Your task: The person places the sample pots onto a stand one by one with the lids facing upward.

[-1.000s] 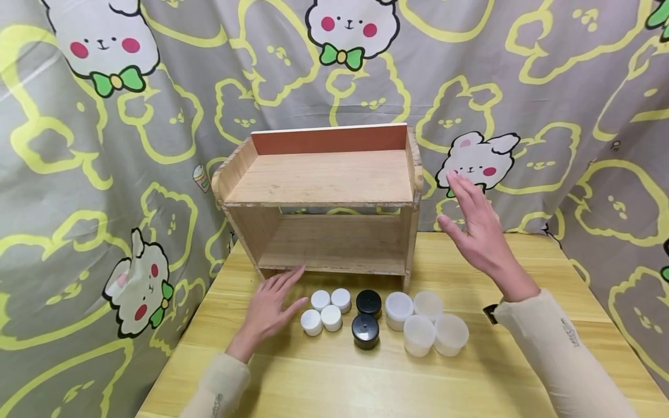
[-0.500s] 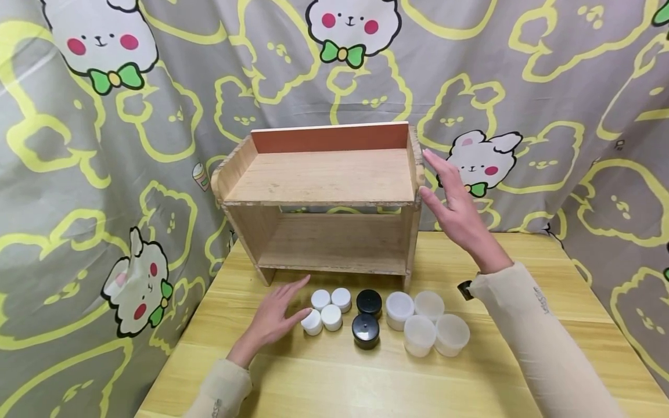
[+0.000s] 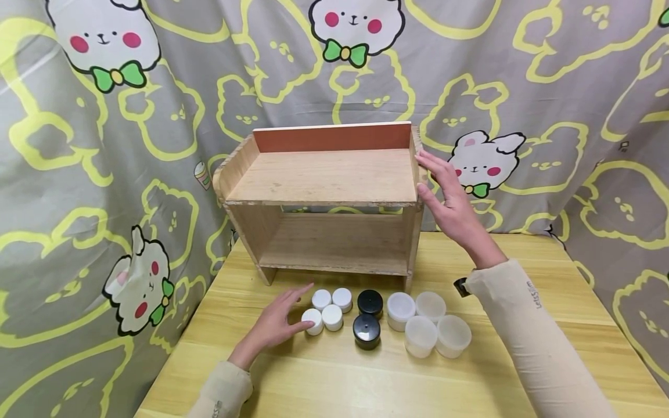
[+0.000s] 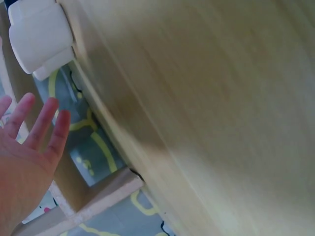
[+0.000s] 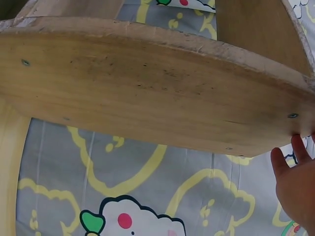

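A two-tier wooden shelf [image 3: 334,177] stands at the back of the table. My right hand [image 3: 449,200] rests with extended fingers against its upper right side; in the right wrist view, fingertips meet the shelf's side panel [image 5: 147,88]. My left hand [image 3: 274,322] is spread just left of a group of small white-lidded jars [image 3: 332,317], its thumb overlapping the nearest one in the head view. In the left wrist view, its fingers are apart with nothing between them, near a white jar [image 4: 42,37]. Two black-lidded jars [image 3: 367,331] stand right of the white group.
Several translucent tubs [image 3: 420,335] stand right of the black jars. The jars form a row before the shelf on the wooden table [image 3: 334,386]. A patterned curtain [image 3: 549,116] hangs close behind and at both sides.
My right hand has moved left from beside the shelf onto its right side. The left hand has shifted slightly right, toward the white jars.
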### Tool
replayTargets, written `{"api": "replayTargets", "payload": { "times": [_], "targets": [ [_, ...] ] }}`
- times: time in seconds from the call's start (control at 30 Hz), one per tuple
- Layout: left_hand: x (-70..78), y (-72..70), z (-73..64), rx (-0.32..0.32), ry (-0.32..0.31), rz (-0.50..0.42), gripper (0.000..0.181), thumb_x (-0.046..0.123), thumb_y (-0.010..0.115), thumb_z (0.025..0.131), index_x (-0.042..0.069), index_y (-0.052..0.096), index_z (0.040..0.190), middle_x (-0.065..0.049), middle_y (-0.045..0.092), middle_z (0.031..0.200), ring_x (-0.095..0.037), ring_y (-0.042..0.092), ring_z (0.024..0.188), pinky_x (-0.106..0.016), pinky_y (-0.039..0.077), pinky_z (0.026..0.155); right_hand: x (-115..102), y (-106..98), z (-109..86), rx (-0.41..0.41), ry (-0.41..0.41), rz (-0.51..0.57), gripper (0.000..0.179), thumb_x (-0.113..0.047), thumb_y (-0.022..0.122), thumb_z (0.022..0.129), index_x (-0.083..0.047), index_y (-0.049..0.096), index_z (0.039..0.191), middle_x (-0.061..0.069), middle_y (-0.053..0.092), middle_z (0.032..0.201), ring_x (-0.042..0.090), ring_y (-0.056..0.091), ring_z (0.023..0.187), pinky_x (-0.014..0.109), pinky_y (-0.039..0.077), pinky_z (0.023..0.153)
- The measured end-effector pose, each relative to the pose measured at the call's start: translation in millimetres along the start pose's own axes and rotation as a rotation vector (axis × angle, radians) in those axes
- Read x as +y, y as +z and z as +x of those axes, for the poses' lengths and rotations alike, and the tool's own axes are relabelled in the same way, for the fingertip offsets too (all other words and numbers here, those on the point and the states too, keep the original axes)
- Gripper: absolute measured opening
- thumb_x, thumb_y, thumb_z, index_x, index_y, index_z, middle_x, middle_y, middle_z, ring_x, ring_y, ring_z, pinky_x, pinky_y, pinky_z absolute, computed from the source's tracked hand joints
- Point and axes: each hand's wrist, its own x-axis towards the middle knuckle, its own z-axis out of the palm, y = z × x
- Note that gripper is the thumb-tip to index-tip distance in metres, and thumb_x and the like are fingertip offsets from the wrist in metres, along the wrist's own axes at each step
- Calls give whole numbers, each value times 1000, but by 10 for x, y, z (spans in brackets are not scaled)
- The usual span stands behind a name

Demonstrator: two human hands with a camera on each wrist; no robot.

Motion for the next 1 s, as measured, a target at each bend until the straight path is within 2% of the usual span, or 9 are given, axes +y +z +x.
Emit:
{"api": "replayTargets", "payload": {
  "times": [0.1,0.23,0.33,0.4,0.6,0.73,0.87,1.0],
  "targets": [
    [-26,21,4,5,33,-19,84,51,79,87,33,39,160,-1,54,154,-29,62,127,-58,51,104,-15,-6,0,0,-5,8,51,-1,54,104,-6,46,154,7,34,166,26,32,153,42,28,125],
    [-47,41,1,6,61,-46,75,42,81,89,22,49,154,-3,60,145,-25,67,119,-53,53,101,-32,-17,-10,-2,-13,35,52,0,55,104,-7,46,154,8,35,166,26,32,153,38,28,126],
    [-46,46,-9,1,62,-60,68,38,81,90,21,54,150,-3,65,137,-23,69,113,-50,55,98,4,-19,-19,4,-16,45,52,1,56,103,-7,46,153,9,35,165,25,33,153,33,28,125],
    [-46,49,-12,-2,72,-76,64,35,81,91,20,56,148,-3,67,133,-22,70,109,-46,57,95,60,-16,-15,7,-16,49,52,2,57,102,-7,47,152,8,36,165,26,33,152,33,29,125],
    [-43,64,-8,-41,88,-145,53,28,77,95,15,60,144,-3,70,126,-18,70,100,-33,60,86,55,-15,-4,-8,-13,52,51,0,56,104,-5,46,153,9,33,166,28,31,153,49,27,127],
    [-30,78,-3,-69,77,-152,51,31,73,98,15,59,145,-3,71,125,-16,69,98,-30,59,85,69,-16,-1,-15,-11,46,50,-1,57,103,-7,47,152,6,33,166,27,31,153,53,27,125],
    [-14,90,-11,-74,80,-122,55,36,72,98,15,57,146,-3,70,128,-15,68,99,-32,58,85,-10,-14,-4,-15,-9,45,49,0,56,104,-5,46,152,8,33,166,28,31,153,55,27,125],
    [-5,100,-21,-73,86,-98,60,40,74,96,17,56,147,-3,69,133,-15,68,100,-34,58,86,-213,-31,-24,-13,-10,61,47,2,53,104,0,45,151,16,33,165,33,31,153,54,26,126]
  ]
}}
